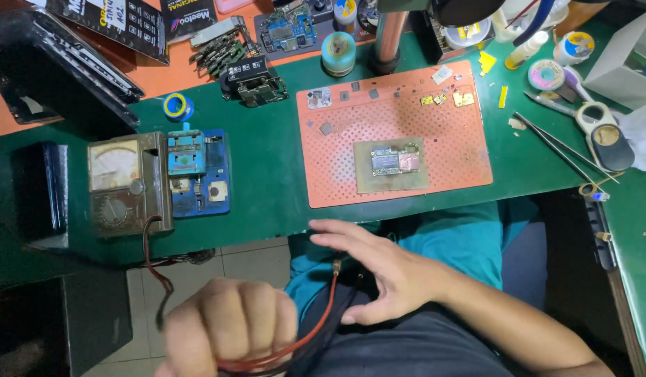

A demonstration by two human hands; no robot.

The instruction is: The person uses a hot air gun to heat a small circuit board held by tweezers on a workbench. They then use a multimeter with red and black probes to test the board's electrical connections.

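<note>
Leads half gathered: left hand [229, 324] fisted on coiled red wire [316, 328], right hand [379, 269] open just beside its probe tip [336, 266]; meter [124, 183] on desk [267, 174] beyond.

An orange mat [323, 181] bearing a circuit board [394, 161] lies on the green bench [267, 174]; tweezers [557, 143] lie right of it.

red lead [316, 321]: glossy plastic | mat [323, 174]: perforated rubber (matt)

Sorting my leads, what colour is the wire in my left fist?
Red wire, gripped in the left hand; head view shows it best.
</note>
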